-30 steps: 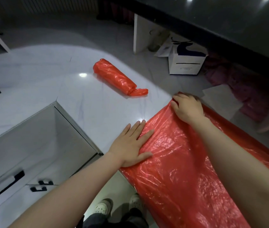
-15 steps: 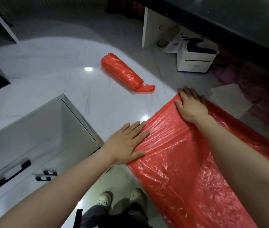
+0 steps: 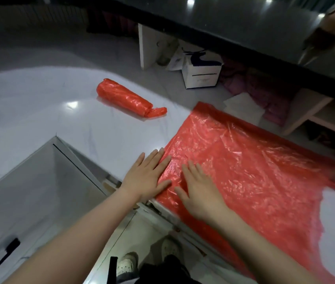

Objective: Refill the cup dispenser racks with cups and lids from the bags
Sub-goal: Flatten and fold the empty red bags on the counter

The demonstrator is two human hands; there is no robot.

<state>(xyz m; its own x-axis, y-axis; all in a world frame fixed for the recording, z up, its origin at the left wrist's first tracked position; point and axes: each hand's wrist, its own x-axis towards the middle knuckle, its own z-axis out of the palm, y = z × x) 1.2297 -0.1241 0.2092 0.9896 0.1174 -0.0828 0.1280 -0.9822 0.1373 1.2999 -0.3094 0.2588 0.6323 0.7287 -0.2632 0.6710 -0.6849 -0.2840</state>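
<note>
A large empty red plastic bag (image 3: pixel 244 167) lies spread flat over the white marble counter (image 3: pixel 39 111). My left hand (image 3: pixel 146 175) presses flat on the bag's near left edge, fingers straight, partly on the counter. My right hand (image 3: pixel 199 187) lies flat on the bag just beside it, fingers straight. A second red bag (image 3: pixel 127 99), rolled into a tube with a twisted end, rests farther back on the counter. No cups, lids or dispenser racks are in view.
A white cabinet with black handles (image 3: pixel 9 249) stands below the counter at lower left. Across the aisle, a white box (image 3: pixel 201 72) and papers (image 3: pixel 244 107) sit under a dark counter (image 3: pixel 244 27). My shoes (image 3: pixel 127 265) show on the floor.
My right hand has slid back from the bag's far corner to the near edge beside my left hand. The bag now lies flatter and wider. The left hand has stayed in place.
</note>
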